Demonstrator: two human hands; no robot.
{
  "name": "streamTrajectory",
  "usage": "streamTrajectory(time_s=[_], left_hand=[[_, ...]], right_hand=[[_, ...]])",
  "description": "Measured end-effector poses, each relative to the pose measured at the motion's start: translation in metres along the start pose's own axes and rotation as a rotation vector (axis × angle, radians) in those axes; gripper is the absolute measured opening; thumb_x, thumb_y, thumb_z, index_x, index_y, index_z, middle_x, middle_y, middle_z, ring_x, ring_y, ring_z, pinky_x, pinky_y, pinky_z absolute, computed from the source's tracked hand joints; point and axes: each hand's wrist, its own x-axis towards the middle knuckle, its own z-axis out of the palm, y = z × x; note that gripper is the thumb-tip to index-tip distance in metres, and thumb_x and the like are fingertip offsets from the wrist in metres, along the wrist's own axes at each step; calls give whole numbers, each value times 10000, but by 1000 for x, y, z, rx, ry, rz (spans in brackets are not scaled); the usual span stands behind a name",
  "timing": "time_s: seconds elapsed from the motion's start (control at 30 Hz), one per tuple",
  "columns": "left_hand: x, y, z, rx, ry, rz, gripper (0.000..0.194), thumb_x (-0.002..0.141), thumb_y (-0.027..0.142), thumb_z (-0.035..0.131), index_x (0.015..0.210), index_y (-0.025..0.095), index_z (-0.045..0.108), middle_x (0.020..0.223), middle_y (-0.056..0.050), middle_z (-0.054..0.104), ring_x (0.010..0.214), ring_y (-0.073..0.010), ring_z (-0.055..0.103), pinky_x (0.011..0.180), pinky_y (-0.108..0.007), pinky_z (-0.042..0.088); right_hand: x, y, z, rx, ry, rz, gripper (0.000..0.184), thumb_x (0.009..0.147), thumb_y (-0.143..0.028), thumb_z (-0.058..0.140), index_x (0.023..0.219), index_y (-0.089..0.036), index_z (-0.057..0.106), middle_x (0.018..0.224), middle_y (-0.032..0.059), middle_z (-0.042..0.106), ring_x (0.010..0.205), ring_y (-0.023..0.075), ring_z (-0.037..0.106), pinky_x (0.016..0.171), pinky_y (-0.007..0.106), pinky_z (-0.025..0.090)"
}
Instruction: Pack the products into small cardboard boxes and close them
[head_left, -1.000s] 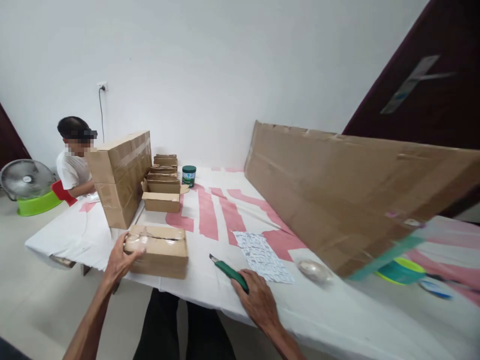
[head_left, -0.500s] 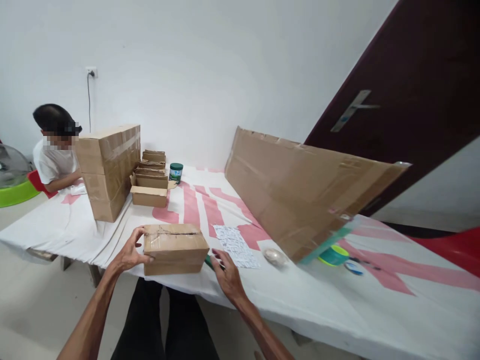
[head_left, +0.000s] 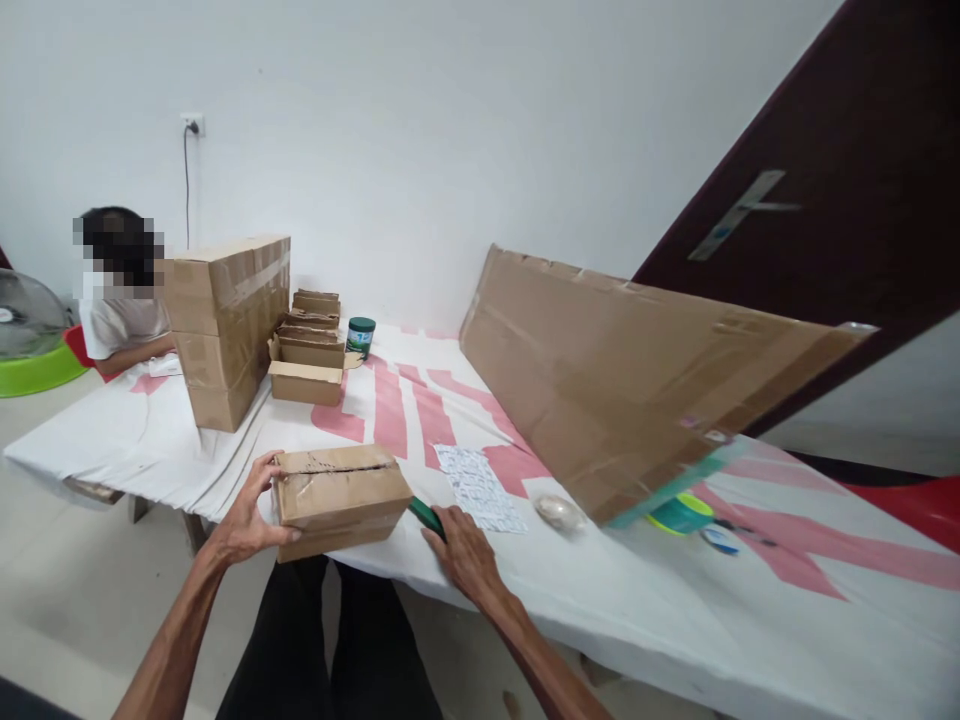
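Near the table's front edge is a taped cardboard box point(head_left: 341, 505), its top marked by a dark, rough seam. My left hand point(head_left: 244, 515) grips the box's left end, fingers at the upper edge and thumb on the side. Just right of the box lies a slim green tool point(head_left: 427, 517); its exact kind is not clear. My right hand point(head_left: 469, 555) is closed over the tool's near end, hiding part of it. Beside that hand lies a sheet of printed labels point(head_left: 480, 487).
Stacked cardboard boxes point(head_left: 225, 335) stand at left, near a seated person point(head_left: 124, 320). Open small boxes point(head_left: 307, 380) and a green-lidded tub point(head_left: 361, 338) are behind. Right are a large cardboard panel point(head_left: 637, 380), a tape roll point(head_left: 559, 512) and a teal ring point(head_left: 682, 514).
My right hand has come down and closed on the green tool. The box's right end has swung slightly away from me, in my left hand's grip. The view has shifted a little.
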Motion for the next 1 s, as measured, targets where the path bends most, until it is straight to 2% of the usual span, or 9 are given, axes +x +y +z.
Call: streamTrajectory(time_s=[0.1,0.2,0.23,0.33,0.43,0.53,0.67,0.87,1.0], left_hand=[[-2,9,3,56,7,46,721,664,304,940,1275,249,561,1580,-161,399,1512,-380,396,1227,-554,375],[-3,14,5,108,13,64,765,651,261,935,1313,246,551,1556,-157,423,1490,-377,426,1239,-559,370],[-4,15,5,118,14,67,775,649,252,934,1321,245,548,1552,-157,427,1484,-376,433,1239,-559,373],[-4,14,6,137,17,77,795,652,228,925,1345,246,534,1553,-156,424,1475,-372,444,1237,-565,380],[-5,13,6,144,21,90,817,650,196,916,1362,252,520,1555,-154,420,1469,-364,450,1231,-565,390],[-5,12,7,149,30,104,838,631,173,916,1362,253,515,1551,-155,425,1468,-366,453,1225,-561,401],[-4,12,6,159,24,118,831,642,189,913,1370,255,518,1560,-157,422,1485,-376,437,1224,-569,403],[2,5,1,142,6,67,824,687,308,919,1400,283,506,1582,-152,385,1455,-395,460,1140,-579,485],[7,-3,-4,128,-20,18,782,710,356,905,1386,296,519,1569,-145,385,1448,-399,457,1102,-581,513]], right_hand=[[9,0,-12,54,103,97,311,985,-350,446,1082,-223,714,940,116,706,874,286,648,766,410,540],[36,-29,-51,240,271,194,418,1024,-476,410,1075,-205,724,976,116,739,916,286,668,793,408,558],[46,-45,-67,328,250,174,419,1024,-504,447,1079,-201,731,993,106,755,924,277,679,806,395,563],[75,-99,-113,532,-15,-23,329,1020,-466,554,1036,-224,777,937,56,779,851,234,705,775,343,564],[99,-144,-141,584,-203,-260,232,998,-369,617,1045,-233,798,964,57,799,864,220,726,792,331,564],[120,-167,-148,535,-295,-401,208,1002,-297,612,1034,-222,803,950,56,795,850,197,722,776,304,541],[144,-183,-145,297,-383,-522,190,1007,-298,643,1035,-221,815,945,55,799,840,187,706,758,285,492],[176,-219,-149,-113,-553,-579,256,1012,-418,663,1009,-222,828,985,77,812,916,217,717,732,283,433],[190,-215,-158,-254,-544,-614,212,978,-375,706,894,-219,823,917,72,797,846,217,710,666,284,396]])
